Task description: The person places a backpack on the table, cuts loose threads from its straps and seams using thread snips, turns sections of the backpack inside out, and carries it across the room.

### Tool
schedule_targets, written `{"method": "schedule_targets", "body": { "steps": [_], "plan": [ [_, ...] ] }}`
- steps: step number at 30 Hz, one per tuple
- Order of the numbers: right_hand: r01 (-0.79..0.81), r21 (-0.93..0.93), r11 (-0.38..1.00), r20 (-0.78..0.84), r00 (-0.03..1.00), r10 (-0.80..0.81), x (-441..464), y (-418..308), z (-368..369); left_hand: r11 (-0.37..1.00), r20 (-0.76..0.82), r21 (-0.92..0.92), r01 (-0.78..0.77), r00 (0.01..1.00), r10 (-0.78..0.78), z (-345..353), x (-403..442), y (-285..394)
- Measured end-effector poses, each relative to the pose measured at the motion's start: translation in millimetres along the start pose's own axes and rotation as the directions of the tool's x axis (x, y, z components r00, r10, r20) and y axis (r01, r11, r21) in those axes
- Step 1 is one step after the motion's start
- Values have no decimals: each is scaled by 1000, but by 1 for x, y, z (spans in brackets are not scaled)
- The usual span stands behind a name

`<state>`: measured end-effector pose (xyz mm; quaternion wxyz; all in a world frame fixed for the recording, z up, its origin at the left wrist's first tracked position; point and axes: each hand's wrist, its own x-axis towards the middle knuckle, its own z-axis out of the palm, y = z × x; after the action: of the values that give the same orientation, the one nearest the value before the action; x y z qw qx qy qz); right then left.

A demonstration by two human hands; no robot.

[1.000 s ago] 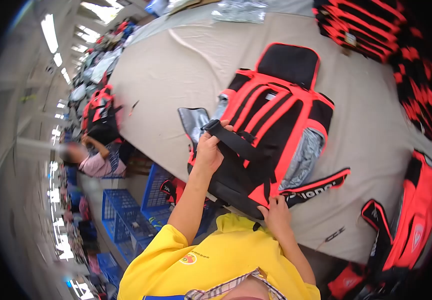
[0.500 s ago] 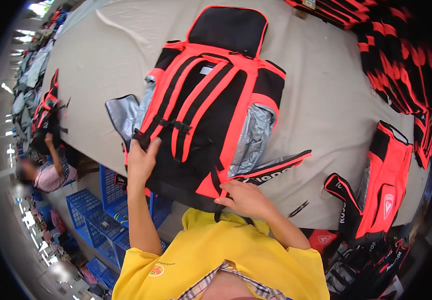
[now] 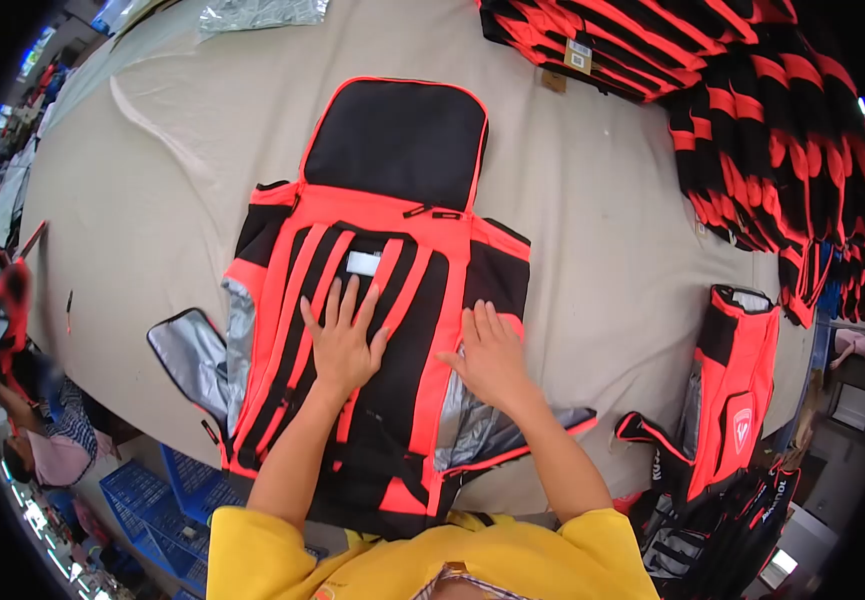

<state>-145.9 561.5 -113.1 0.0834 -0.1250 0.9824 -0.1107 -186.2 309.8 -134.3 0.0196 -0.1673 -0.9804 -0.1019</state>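
your left hand (image 3: 345,347) fingers spread flat on backpack (image 3: 414,352) straps, your right hand (image 3: 492,362) fingers nearly together, thumb apart, on its side, flap (image 3: 398,145) folded out

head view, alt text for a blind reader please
A left hand rests on the straps of a red-and-black backpack lying on a table, the right hand on its side. Its top flap lies open, and more red-and-black pieces are piled at upper right.
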Motion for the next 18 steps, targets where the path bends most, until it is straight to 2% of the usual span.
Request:
{"method": "schedule_targets", "body": {
  "steps": [1,3,5,7,8,10,11,12,13,14,15,17,18],
  "plan": [
    [2,-5,1000,12,1000,-2,8,11,-9,1000,24,-8,6,1000,-5,-1,-1,0],
    [-113,429,896,168,985,44,45,39,-27,999,65,-31,30,997,-28,-4,-1,-1],
    [-295,659,692,25,928,371,97,61,-33,997,74,-69,36,997,-31,-5,0,-3],
    [-321,646,693,-100,864,494,157,87,-33,996,73,-82,42,997,-36,-4,0,-5],
    [-319,643,696,-98,867,488,178,89,-38,995,79,-88,46,996,-39,-4,0,-5],
    [-132,600,789,-297,880,372,209,82,-54,994,81,-94,57,996,-49,-4,1,-6],
    [-125,597,793,-297,883,363,215,78,-54,993,76,-102,53,996,-45,-4,1,-7],
    [38,518,854,-264,957,118,216,72,-52,993,74,-110,51,996,-43,-3,0,-8],
    [217,448,867,-203,969,-138,216,67,-49,992,73,-110,67,996,-59,-1,1,-7],
    [280,300,912,-199,953,-227,216,62,-37,990,81,-129,61,995,-51,0,3,-6],
    [326,317,891,-196,941,-275,216,56,-26,989,90,-128,74,994,-63,-3,1,-8],
    [319,-39,947,-1,948,-319,232,44,-10,987,110,-138,80,992,-65,-5,0,-9],
    [369,-20,929,-23,929,-369,248,34,-12,986,92,-141,85,993,-72,-6,0,-10]
  ]
}}
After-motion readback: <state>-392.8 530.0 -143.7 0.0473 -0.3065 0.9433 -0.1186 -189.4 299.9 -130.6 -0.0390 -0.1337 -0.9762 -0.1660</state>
